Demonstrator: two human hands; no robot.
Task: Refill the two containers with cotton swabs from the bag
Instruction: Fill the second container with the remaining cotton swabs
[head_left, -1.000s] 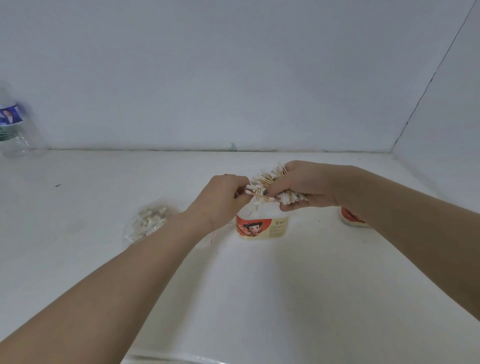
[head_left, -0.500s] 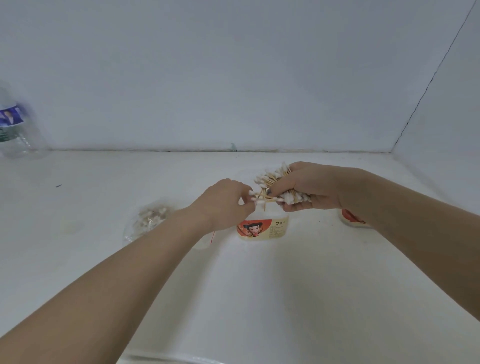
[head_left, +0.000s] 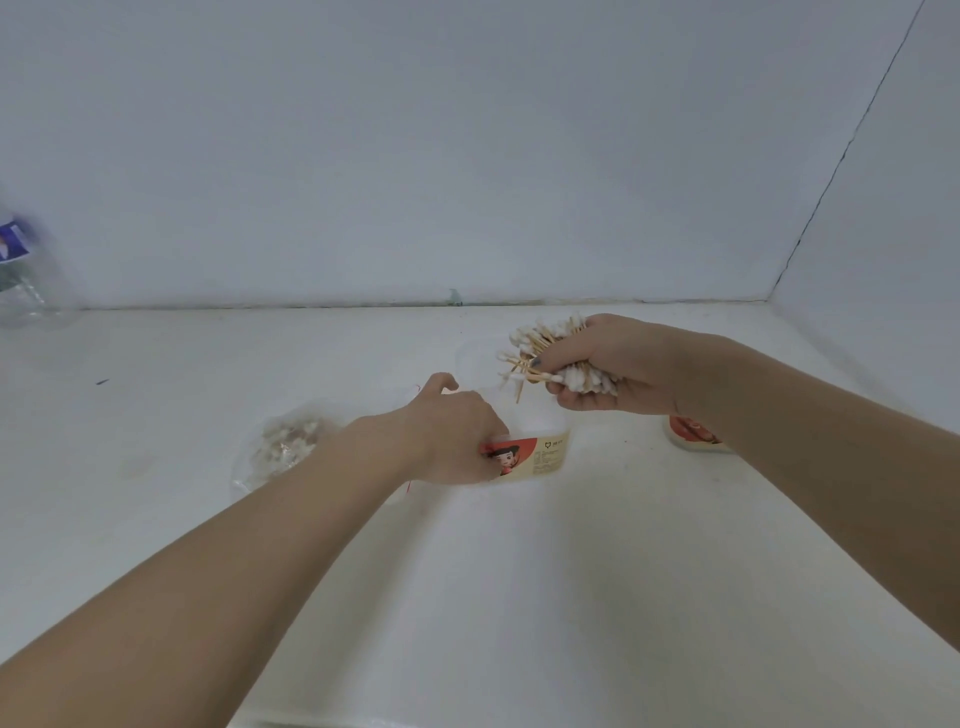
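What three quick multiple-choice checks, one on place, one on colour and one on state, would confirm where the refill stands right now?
1. Where does the bag of swabs lie?
A. On the table, on the left hand's side of the near container
B. Inside the near container
C. In the right hand

2. What colour is the picture part of the label on the near container?
A. Green
B. Red-orange
C. Black

3. What is the right hand doing?
A. Resting flat on the table
B. Gripping the water bottle
C. Gripping a bundle of cotton swabs above the near container

Answers: 1 A, the bag lies on the table beyond the left forearm. 2 B, a red-orange panel shows beside the left hand, which holds that container. 3 C, fingers curl round the bundle, held off the table.
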